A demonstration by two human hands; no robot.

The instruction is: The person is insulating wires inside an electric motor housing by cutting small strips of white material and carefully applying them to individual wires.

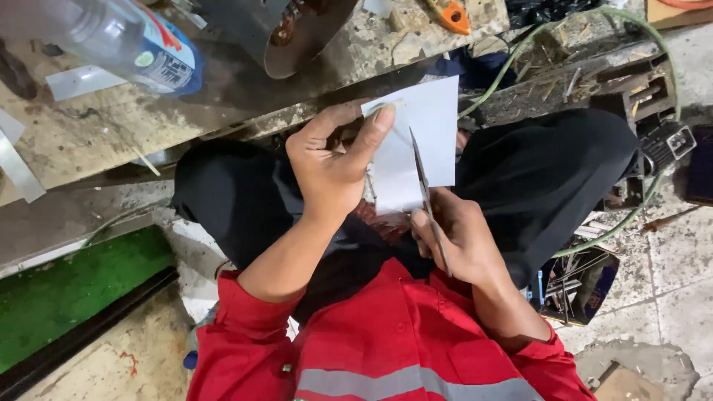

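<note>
Red work jacket with grey reflective band [386, 349] fills the lower frame. Left hand [334, 163] pinches the upper corner of a thin white rectangular sheet [416, 141], held above the lap. Right hand [460, 238], its grip closed on metal shears [427, 197], has blades entered from the lower edge. Cut appears partly made; upper portion uncut. Worn stone counter [111, 126] crowds ahead; open floor lies right.

Light: even, soft daylight | Shadows: faint, under the workbench [223, 89] | Glare: white sheet [416, 141] washed out | Blur: bottle [111, 37], upper left | Edges: slightly bowed
</note>
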